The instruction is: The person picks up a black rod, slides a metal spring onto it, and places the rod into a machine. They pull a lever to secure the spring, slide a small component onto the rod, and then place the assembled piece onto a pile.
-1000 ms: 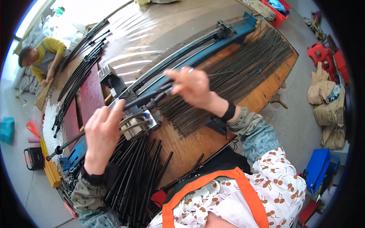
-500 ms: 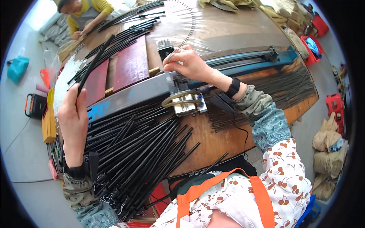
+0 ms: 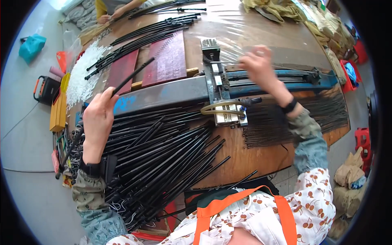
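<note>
Beside black rods (image 3: 171, 159), the left hand (image 3: 98, 118) grips a slanting tube (image 3: 134, 75).

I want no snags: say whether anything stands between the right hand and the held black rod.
Yes: in this picture, the machine's dark block lies between the right hand and the black rod; relative heights are unclear.

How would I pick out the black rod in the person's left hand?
Find the wooden table, then the long metal beam across it. At the beam's left end, the left hand grips the black rod, which slants up and right. Unlike the loose rods heaped nearer the person, it is held, and a thin coil spring extends from its upper end.
</note>
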